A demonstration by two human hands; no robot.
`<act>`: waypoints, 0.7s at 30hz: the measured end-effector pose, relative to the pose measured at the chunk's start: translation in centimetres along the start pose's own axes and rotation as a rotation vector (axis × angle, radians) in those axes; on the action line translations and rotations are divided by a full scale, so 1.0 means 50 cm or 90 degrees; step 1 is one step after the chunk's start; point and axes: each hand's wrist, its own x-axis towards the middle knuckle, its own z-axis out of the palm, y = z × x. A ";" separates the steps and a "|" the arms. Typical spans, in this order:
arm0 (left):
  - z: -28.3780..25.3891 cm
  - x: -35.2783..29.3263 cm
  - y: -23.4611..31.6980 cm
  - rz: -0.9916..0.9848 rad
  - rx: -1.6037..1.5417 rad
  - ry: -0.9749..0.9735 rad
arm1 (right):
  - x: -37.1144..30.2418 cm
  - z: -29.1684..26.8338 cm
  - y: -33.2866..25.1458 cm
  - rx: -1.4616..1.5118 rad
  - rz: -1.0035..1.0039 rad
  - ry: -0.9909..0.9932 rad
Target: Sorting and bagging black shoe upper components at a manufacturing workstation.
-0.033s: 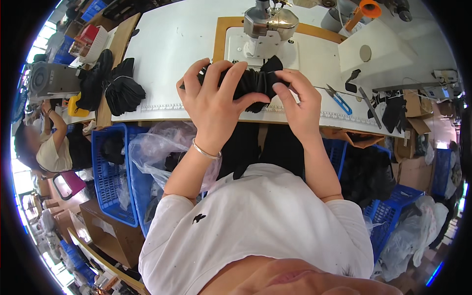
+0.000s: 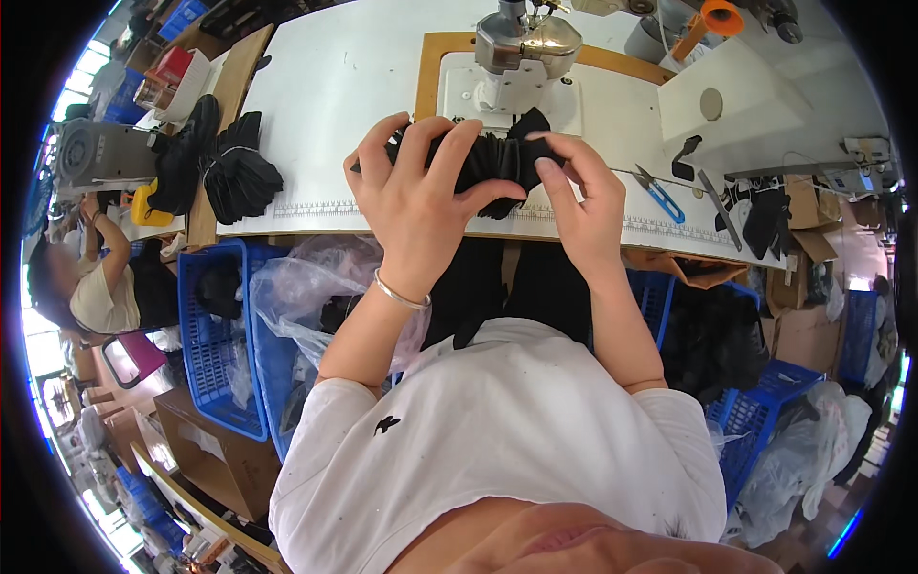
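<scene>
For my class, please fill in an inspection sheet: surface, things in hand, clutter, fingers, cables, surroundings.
Surface: white table, ruler strip along the near edge.
Things in hand: black fabric stack, before the sewing machine.
Clutter: blue-handled snips right; tied black bundle left.
Fingers: left fingers grasp the stack; right fingers at its right end, grip unclear.
Cables: none clearly discernible.
Surroundings: blue basket and another person to the left.

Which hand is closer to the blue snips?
Right. The right hand is a little left of the blue snips; the left hand is farther left, gripping the black cloth bundle.
</scene>
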 end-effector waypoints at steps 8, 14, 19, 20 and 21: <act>0.008 -0.008 0.004 0.015 0.030 0.012 | -0.011 -0.003 -0.008 -0.062 -0.050 0.036; 0.005 -0.007 0.011 0.018 0.024 0.007 | -0.011 0.005 -0.010 0.112 0.069 0.117; 0.009 -0.013 0.020 0.026 0.048 0.018 | -0.016 -0.015 -0.013 -0.066 -0.010 0.032; 0.012 -0.015 0.021 0.032 0.061 0.030 | -0.017 -0.017 -0.020 -0.104 -0.046 0.025; 0.013 -0.016 0.022 0.027 0.061 0.030 | -0.019 -0.018 -0.023 -0.106 -0.046 0.020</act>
